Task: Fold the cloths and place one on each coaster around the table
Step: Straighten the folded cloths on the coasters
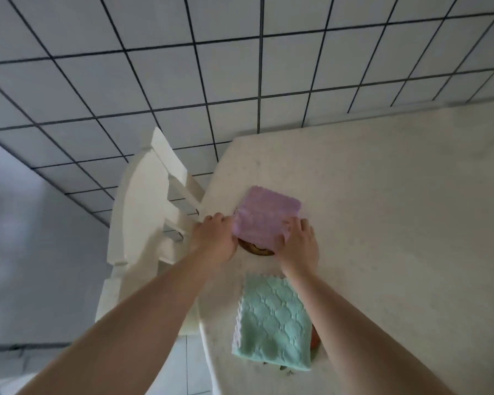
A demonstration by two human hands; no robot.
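A folded pink cloth (264,216) lies on a brown round coaster (255,249), of which only the near rim shows. My left hand (214,239) grips the cloth's left edge. My right hand (298,245) rests with spread fingers on its near right corner. Closer to me, a folded mint-green cloth (273,323) covers another coaster (314,342), of which only a reddish sliver peeks out at the right.
The white table (397,223) fills the right side, with its left edge running past both cloths. A white chair (146,220) stands pushed against that edge. Grey tiled floor (126,81) with dark grout lies beyond.
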